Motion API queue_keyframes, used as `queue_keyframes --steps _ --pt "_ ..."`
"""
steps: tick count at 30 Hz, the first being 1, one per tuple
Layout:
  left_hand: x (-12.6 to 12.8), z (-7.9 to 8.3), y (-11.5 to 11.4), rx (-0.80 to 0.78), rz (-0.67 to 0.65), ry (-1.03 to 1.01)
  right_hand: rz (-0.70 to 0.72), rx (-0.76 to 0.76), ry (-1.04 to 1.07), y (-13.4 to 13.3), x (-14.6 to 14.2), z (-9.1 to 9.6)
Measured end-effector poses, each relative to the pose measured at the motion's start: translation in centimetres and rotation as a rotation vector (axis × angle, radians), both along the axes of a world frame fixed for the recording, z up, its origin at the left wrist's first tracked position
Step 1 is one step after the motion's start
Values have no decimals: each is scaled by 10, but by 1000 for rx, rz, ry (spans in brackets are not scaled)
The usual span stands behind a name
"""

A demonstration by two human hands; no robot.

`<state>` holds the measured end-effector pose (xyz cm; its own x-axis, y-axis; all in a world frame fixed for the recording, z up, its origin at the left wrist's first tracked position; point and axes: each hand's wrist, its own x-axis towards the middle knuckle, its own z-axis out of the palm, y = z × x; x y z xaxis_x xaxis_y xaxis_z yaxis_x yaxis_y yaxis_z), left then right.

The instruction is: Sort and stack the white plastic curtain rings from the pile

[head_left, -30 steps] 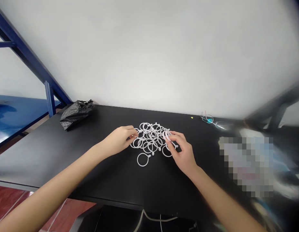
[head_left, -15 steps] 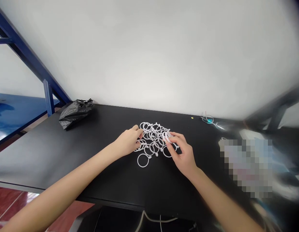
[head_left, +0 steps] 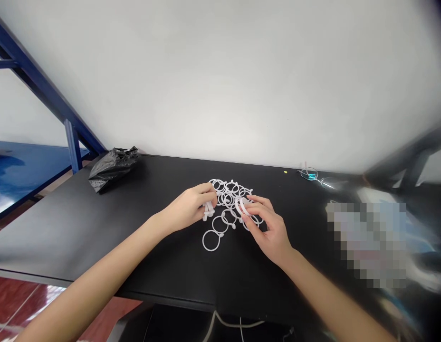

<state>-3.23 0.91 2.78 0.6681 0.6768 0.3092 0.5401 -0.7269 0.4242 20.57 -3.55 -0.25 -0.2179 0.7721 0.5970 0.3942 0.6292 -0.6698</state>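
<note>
A loose pile of white curtain rings [head_left: 227,194], each with a small tab, lies on the black table [head_left: 163,266]. At the pile's left side my left hand [head_left: 192,204] is closed on several rings, whose tabs stick out below its fingers. My right hand [head_left: 268,225], at the pile's right side, pinches a few rings between thumb and fingers, tilted up from the table. One single ring [head_left: 211,241] lies flat at the near end of the pile, between the hands and apart from both.
A crumpled black plastic bag [head_left: 113,168] lies at the back left. Eyeglasses [head_left: 309,174] rest near the wall at the back right. A blurred, pixelated packet [head_left: 366,247] lies on the right. A blue metal frame [head_left: 72,142] stands at the left, and a cable [head_left: 238,325] hangs below the front edge.
My left hand has gathered the rings at the pile's left side, and their tabs now show under its fingers. My right hand stays at nearly the same spot, still gripping its rings.
</note>
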Motion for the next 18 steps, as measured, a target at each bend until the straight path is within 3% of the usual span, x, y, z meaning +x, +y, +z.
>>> queue_keyframes --steps 3,7,13,18 --pt "11 -1 -4 227 -83 -146 72 -152 112 -4 -4 4" --pt "29 -11 -9 503 5 -317 177 -289 199 -9 -8 5" --pt "33 -22 -12 499 -15 -346 168 -306 173 -11 -9 2" --pt "31 -25 -12 407 -52 -357 176 -267 171 -11 -7 5"
